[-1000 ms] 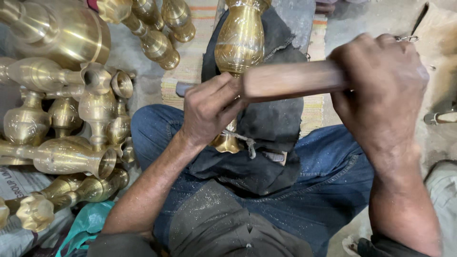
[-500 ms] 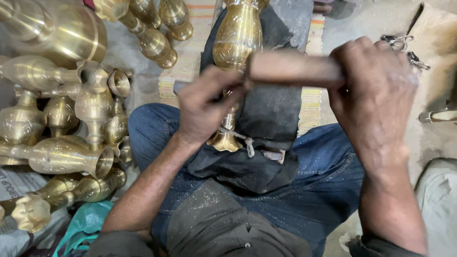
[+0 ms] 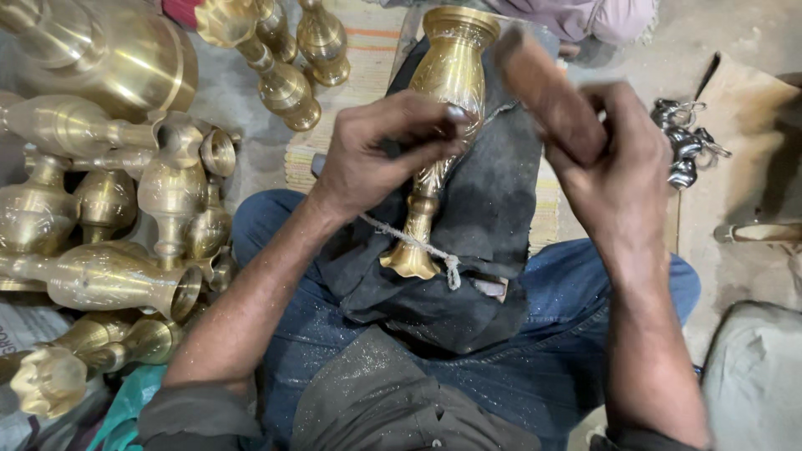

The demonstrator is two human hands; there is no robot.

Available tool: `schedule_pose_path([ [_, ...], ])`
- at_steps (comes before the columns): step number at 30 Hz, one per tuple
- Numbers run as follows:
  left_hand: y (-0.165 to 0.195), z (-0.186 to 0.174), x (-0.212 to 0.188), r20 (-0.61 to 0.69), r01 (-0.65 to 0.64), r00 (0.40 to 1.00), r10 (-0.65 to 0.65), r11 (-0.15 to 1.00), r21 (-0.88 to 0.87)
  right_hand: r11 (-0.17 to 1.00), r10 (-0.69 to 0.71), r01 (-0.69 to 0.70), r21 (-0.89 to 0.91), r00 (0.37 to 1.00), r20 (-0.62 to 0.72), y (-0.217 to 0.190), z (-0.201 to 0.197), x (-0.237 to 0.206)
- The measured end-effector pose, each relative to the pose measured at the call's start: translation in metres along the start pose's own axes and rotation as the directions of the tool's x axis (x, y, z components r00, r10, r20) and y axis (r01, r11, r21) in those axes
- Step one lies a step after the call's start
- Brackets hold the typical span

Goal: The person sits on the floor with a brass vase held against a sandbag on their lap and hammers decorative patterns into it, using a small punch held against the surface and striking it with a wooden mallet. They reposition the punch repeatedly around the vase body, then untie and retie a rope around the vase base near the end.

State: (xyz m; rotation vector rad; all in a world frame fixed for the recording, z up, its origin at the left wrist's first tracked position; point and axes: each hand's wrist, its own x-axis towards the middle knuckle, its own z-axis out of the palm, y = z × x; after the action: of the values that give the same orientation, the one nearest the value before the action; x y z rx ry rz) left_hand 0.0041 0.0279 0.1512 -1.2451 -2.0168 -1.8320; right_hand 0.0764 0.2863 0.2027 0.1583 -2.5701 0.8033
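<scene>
A tall engraved brass vase (image 3: pixel 449 75) lies on a dark cloth (image 3: pixel 489 209) across my lap, tied down by a thin cord (image 3: pixel 418 245) near its foot. My left hand (image 3: pixel 380 150) rests on the vase's middle, fingers pinched on a small tool that is mostly hidden. My right hand (image 3: pixel 614 175) grips a wooden mallet (image 3: pixel 543 96), raised and blurred, just right of the vase's body.
Several brass vases (image 3: pixel 109 209) are piled at my left, with more (image 3: pixel 288 58) at the top. A striped mat (image 3: pixel 368 50) lies under the work. A bunch of metal pieces (image 3: pixel 685 146) and a board (image 3: pixel 743 134) are at right.
The mallet has swung from lying crosswise over the vase to tilted up and to the right. My left hand stays on the vase.
</scene>
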Motion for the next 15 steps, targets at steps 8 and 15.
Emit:
schedule_pose_path([
  [8,0.009,0.004,-0.017,-0.377,0.107,0.904,-0.204,0.959,-0.262,0.899,-0.180,0.033,0.436,0.937,0.300,0.005,0.053,0.060],
  [15,0.020,0.001,-0.007,-0.171,0.058,0.984,-0.046,0.996,0.070,0.642,-0.114,-0.356,0.679,0.832,0.543,0.027,0.067,0.070],
])
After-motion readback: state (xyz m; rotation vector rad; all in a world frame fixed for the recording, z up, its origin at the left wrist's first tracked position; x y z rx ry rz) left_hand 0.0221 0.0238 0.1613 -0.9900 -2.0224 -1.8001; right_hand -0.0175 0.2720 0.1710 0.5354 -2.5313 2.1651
